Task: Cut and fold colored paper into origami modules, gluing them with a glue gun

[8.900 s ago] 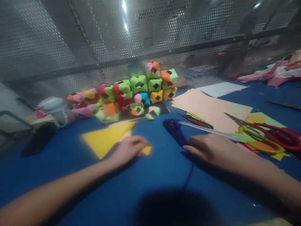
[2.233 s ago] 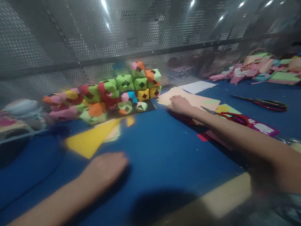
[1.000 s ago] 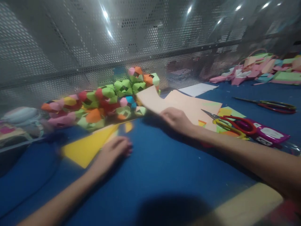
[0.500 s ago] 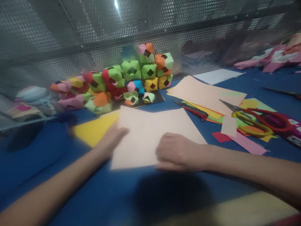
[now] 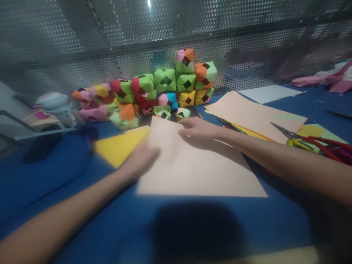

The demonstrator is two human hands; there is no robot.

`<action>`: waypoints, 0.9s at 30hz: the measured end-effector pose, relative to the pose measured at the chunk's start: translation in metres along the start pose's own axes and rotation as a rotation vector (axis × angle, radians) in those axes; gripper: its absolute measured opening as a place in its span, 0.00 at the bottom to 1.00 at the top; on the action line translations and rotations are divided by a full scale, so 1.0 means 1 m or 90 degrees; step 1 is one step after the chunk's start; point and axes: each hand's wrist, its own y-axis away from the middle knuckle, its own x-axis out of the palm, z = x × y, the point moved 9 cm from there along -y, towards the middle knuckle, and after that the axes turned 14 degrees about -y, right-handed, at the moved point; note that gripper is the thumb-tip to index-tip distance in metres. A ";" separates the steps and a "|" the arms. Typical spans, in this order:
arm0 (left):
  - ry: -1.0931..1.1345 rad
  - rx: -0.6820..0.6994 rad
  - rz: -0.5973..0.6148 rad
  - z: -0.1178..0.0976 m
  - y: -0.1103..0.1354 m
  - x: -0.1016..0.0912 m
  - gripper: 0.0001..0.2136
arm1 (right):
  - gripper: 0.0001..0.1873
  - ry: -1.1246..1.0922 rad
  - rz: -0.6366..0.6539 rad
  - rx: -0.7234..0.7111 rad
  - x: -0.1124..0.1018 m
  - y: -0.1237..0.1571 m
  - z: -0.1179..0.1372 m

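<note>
A large pale peach sheet of paper (image 5: 198, 168) lies in front of me on the blue tabletop. My left hand (image 5: 141, 156), slightly blurred, grips its left edge, thumb on top and the fingers hidden. At the sheet's far edge, my right hand (image 5: 198, 128) touches the paper with thumb and fingers apart, pointing left. A yellow sheet (image 5: 121, 146) sticks out beyond my left hand. Right of my right forearm are a stack of peach and coloured paper (image 5: 247, 110) and red-and-yellow-handled scissors (image 5: 291, 135), partly covered by the arm.
Several folded paper blocks (image 5: 165, 80) are piled along the back, against a perforated metal panel (image 5: 132, 33). A white sheet (image 5: 271, 93) and pink folded paper (image 5: 310, 80) lie at the back right. A light-blue wrapped object (image 5: 53, 101) stands at the left.
My right hand has moved from the sheet's near part to its far edge, and its closed fingers have spread. My left hand stays at the left edge. The view has shifted slightly.
</note>
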 end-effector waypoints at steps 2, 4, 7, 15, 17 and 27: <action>-0.013 0.000 -0.016 0.005 -0.003 -0.009 0.26 | 0.08 -0.007 0.015 0.029 0.002 -0.004 0.001; -0.024 -0.009 -0.025 0.010 -0.007 -0.015 0.24 | 0.07 -0.016 0.012 0.068 0.000 -0.004 -0.002; -0.028 -0.021 -0.020 0.016 -0.011 -0.017 0.24 | 0.05 -0.013 0.023 0.128 -0.006 0.002 -0.009; -0.087 0.011 -0.011 0.010 -0.010 -0.011 0.23 | 0.05 0.032 -0.011 0.195 -0.031 0.025 -0.033; -0.114 0.039 -0.016 0.005 -0.008 -0.007 0.23 | 0.06 0.011 -0.021 0.188 -0.028 0.025 -0.037; -0.308 0.250 -0.014 -0.013 0.005 0.003 0.22 | 0.05 -0.120 -0.153 -0.078 -0.026 0.023 0.015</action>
